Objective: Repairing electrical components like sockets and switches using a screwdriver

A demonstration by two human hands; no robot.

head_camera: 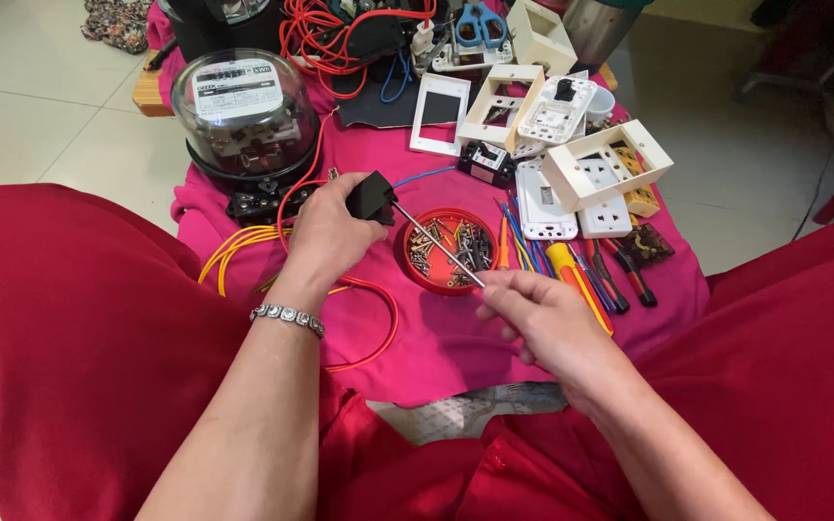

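Observation:
My left hand holds a small black box-shaped part above the pink cloth; a beaded bracelet sits on that wrist. My right hand pinches the near end of a thin metal screwdriver shaft, whose tip touches the black part. The shaft crosses over a round red dish filled with several screws. A red wire loops on the cloth below my left hand.
A glass-domed electric meter stands at the back left beside yellow wires. White switch plates and sockets, screwdrivers and pliers, and blue scissors lie at the right and back. My red-clad legs flank the cloth.

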